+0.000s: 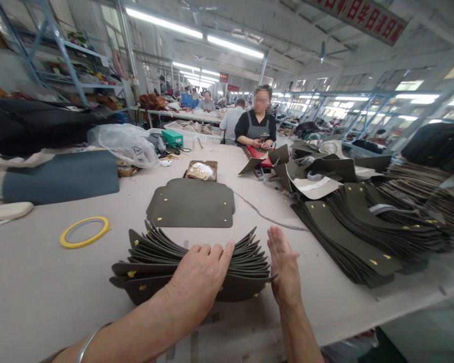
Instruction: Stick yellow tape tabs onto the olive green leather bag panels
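My left hand (pixel 206 269) is closed over the middle of a thick stack of dark olive leather panels (pixel 155 257), its fingers wrapped across the top edges. The stack bows, with its ends curving upward, and bits of yellow tape show near the corners. At its right end my right hand (pixel 285 267) is held upright and flat, fingers stretched out, the palm side against or very near the panel edges. Behind the stack a single olive panel (pixel 192 204) lies flat, with small yellow marks at its corners.
A roll of yellow tape (pixel 85 232) lies at left. A small box of gold-coloured pieces (pixel 201 171) stands behind the flat panel. More stacked panels (pixel 348 232) spread along the right. Across the table (pixel 128 212) a person in an apron (pixel 259 126) handles something red.
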The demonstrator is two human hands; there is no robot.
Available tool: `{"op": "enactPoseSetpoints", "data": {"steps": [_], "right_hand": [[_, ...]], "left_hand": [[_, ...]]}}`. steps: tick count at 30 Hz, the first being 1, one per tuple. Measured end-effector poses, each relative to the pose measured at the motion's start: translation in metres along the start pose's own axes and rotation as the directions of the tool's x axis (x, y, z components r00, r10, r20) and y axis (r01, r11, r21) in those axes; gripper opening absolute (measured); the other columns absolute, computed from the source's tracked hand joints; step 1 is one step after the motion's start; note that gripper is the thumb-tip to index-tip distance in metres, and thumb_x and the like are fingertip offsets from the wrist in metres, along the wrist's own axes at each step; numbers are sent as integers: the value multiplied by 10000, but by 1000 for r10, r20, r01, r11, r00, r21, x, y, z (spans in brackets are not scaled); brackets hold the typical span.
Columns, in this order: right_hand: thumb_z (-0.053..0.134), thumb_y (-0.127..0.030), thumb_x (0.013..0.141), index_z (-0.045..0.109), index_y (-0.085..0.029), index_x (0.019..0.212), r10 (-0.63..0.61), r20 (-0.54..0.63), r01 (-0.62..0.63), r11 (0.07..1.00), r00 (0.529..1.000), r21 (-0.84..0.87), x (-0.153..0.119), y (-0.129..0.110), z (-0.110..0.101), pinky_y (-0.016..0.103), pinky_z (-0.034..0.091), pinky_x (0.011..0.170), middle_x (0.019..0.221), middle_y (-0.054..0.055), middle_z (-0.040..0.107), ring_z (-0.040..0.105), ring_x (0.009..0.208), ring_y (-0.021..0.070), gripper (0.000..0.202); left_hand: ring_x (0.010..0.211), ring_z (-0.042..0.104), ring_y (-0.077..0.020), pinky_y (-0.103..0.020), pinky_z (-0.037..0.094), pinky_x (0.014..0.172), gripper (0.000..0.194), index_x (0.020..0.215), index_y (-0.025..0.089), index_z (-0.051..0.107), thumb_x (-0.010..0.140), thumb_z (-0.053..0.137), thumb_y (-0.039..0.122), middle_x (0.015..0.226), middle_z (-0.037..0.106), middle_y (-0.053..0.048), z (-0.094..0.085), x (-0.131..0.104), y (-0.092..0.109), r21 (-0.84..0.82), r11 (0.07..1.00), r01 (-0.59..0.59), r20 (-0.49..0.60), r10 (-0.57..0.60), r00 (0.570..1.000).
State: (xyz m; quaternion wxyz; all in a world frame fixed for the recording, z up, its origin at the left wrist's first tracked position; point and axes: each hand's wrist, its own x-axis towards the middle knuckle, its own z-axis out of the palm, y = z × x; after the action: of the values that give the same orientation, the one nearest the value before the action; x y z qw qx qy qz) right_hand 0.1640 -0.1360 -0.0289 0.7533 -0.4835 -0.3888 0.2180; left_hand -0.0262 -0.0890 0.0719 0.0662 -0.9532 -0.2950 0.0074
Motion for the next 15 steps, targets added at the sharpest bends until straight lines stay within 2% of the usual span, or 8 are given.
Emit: {"op": "enactPoseSetpoints", "data": {"steps": [2, 4, 6, 9, 11, 15], "right_hand": [[310, -717, 867, 399, -228, 1424, 135, 77, -140, 988, 988, 66, 11, 5, -4, 477, 232, 1148, 1510, 95, 348, 325, 1386, 250, 747], [337, -736, 846, 461, -229, 1389, 234, 159, -250, 964, 959, 90, 14, 9, -2, 473, 287, 1122, 1452, 100, 441, 407, 1335, 259, 753], [346, -734, 845, 534, -209, 1332, 274, 191, -296, 950, 943, 96, 9, 10, 3, 462, 370, 1066, 1344, 111, 558, 516, 1232, 268, 740], [363, -712, 855, 624, -180, 1226, 296, 93, -301, 952, 951, 49, 1, 9, 11, 409, 462, 956, 1166, 103, 669, 620, 1051, 252, 700], [378, -693, 860, 657, -168, 1168, 290, 15, -290, 957, 957, 9, -2, 7, 15, 380, 482, 903, 1074, 92, 699, 640, 969, 236, 669], [364, -691, 860, 663, -158, 1149, 227, -58, -229, 973, 972, -17, -6, 12, 15, 393, 472, 916, 1055, 93, 701, 629, 987, 239, 676]], "left_hand": [[965, 571, -305, -448, 498, 838, 823, 1439, 101, 329, 743, 724, 293, 1140, 605, -144, -2, 0, -1, -15, 1000, 17, 17, -17, 1000], [1007, 559, -316, -458, 487, 873, 846, 1444, 98, 321, 733, 733, 299, 1184, 590, -153, -3, 0, -2, -27, 999, 30, 26, -29, 999], [1049, 544, -321, -462, 472, 907, 845, 1447, 92, 313, 739, 724, 304, 1225, 573, -163, -4, 0, -2, -43, 999, 31, 34, -30, 999], [1099, 521, -324, -468, 449, 943, 827, 1455, 90, 292, 761, 693, 298, 1272, 546, -171, -5, -1, -2, -60, 998, 23, 43, -20, 999], [1109, 515, -323, -472, 440, 952, 816, 1459, 91, 280, 768, 673, 275, 1277, 541, -169, -5, -1, -2, -64, 998, 20, 51, -16, 999], [1074, 526, -316, -469, 446, 931, 814, 1457, 75, 272, 739, 640, 182, 1250, 552, -165, -3, -1, -5, -58, 998, 6, 61, -2, 998]]}}
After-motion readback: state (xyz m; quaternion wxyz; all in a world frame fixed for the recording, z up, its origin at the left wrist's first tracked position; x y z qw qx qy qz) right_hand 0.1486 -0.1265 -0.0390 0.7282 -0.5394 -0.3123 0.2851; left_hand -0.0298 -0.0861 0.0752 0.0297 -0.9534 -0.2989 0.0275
